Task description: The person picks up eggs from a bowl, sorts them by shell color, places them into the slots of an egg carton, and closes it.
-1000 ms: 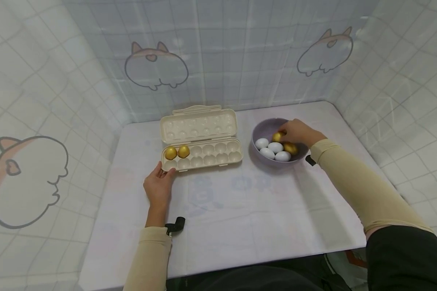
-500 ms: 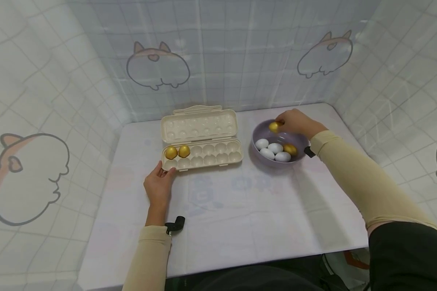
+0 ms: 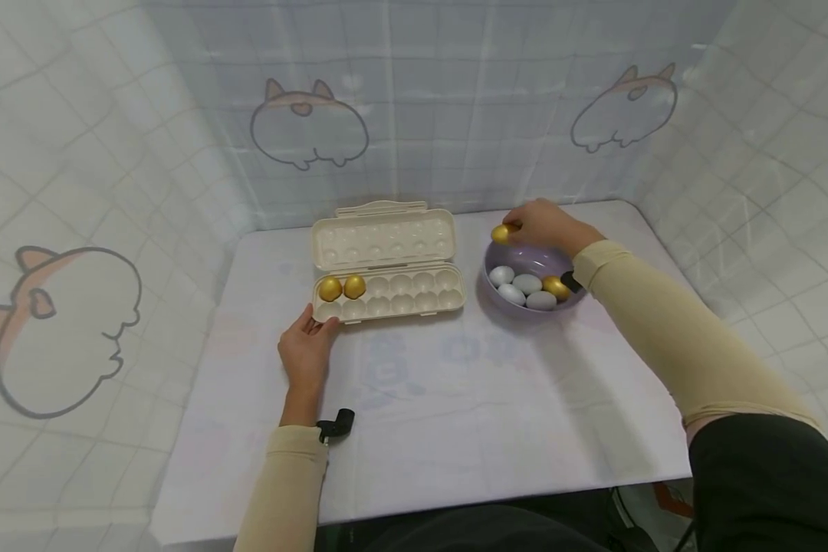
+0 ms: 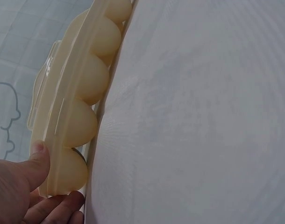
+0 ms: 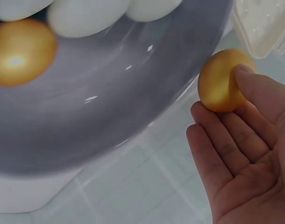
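Between thumb and fingers, my right hand (image 3: 545,226) pinches a golden egg (image 5: 224,80) above the far left rim of a purple bowl (image 3: 497,295). Several white eggs (image 3: 527,284) and another golden egg (image 3: 556,288) lie in that bowl. At the left, my left hand (image 3: 307,349) grips the near left corner of a cream egg carton (image 3: 414,310). Its thumb (image 4: 39,161) presses the carton's side, while the fingers curl under the end cup. Two golden eggs (image 3: 330,289) sit in the carton's back row at the left; its lid (image 3: 384,238) lies back, unfolded.
A white cloth covers the table (image 3: 428,414), whose front edge is close to the person's body. Tiled-pattern curtains (image 3: 455,115) with dog drawings hang at the back and both sides. The carton and the bowl stand side by side with a narrow gap.
My right hand has lifted the golden egg out of the bowl and moved up and left over its rim. The left hand keeps its grip on the carton.
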The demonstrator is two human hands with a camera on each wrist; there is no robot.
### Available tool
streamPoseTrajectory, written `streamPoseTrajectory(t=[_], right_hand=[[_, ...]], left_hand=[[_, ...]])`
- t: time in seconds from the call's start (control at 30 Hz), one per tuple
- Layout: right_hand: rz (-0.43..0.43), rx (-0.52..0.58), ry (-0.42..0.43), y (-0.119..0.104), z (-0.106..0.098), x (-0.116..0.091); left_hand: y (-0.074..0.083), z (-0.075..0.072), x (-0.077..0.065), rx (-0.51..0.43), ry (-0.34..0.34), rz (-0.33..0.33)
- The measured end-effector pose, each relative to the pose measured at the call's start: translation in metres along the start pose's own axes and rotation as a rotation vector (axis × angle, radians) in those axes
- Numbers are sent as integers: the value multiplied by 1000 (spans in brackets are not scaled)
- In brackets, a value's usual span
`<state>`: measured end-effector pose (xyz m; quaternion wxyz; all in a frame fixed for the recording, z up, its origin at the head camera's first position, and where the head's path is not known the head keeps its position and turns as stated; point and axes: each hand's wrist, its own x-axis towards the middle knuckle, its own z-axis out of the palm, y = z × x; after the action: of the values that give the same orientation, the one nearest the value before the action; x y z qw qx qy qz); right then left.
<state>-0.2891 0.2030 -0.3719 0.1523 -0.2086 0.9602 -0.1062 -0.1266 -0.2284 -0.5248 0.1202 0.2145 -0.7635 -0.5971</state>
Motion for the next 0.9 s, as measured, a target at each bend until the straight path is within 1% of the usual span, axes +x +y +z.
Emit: streamPoseTrajectory(t=[0.23,0.43,0.67,0.9], right_hand=[[-38,29,25,-16,1,13],[-98,-13,59,-30,5,26],[-116,-31,44,-47,9,41],[-157,-68,43,-69,12,48]], left_hand=[[1,3,-2,14,7,13],[-2,7,-2,11,8,17],[-1,9,-4,-16,9,30],[2,12,-7,-9,2,20]])
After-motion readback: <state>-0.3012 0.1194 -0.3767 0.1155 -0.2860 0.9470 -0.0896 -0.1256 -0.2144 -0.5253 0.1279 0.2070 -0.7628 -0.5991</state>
